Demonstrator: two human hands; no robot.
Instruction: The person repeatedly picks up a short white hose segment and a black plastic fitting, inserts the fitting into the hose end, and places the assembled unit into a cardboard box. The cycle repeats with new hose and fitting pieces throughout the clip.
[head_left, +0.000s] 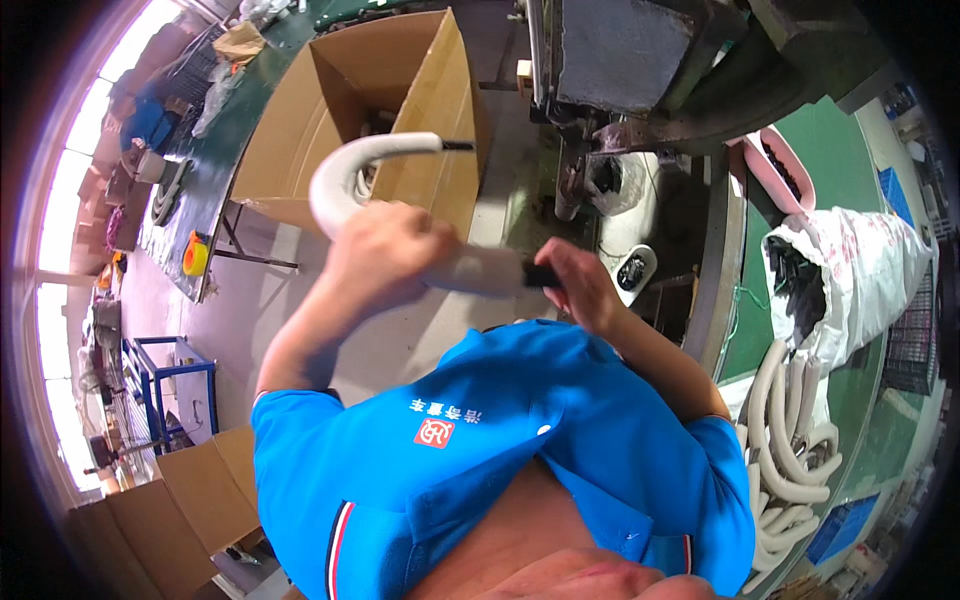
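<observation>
A curved, off-white padded tube (338, 180) with a U-shaped bend is held in front of my chest. My left hand (390, 250) is closed around its near arm, just below the bend. The tube's far arm ends in a thin black tip (458, 146), which points right. At the right end of the near arm sits a short black end piece (541, 276). My right hand (580, 285) pinches this black piece between thumb and fingers. Whether it is a separate cap or part of the tube cannot be made out. The near arm looks slightly blurred.
A tall open cardboard box (440, 90) stands ahead. Dark machinery (625, 60) rises ahead on the right. On the right-hand green bench (735, 335) are several similar curved tubes (765, 420), a white sack (850, 270) of black pieces and a pink tray (788, 175).
</observation>
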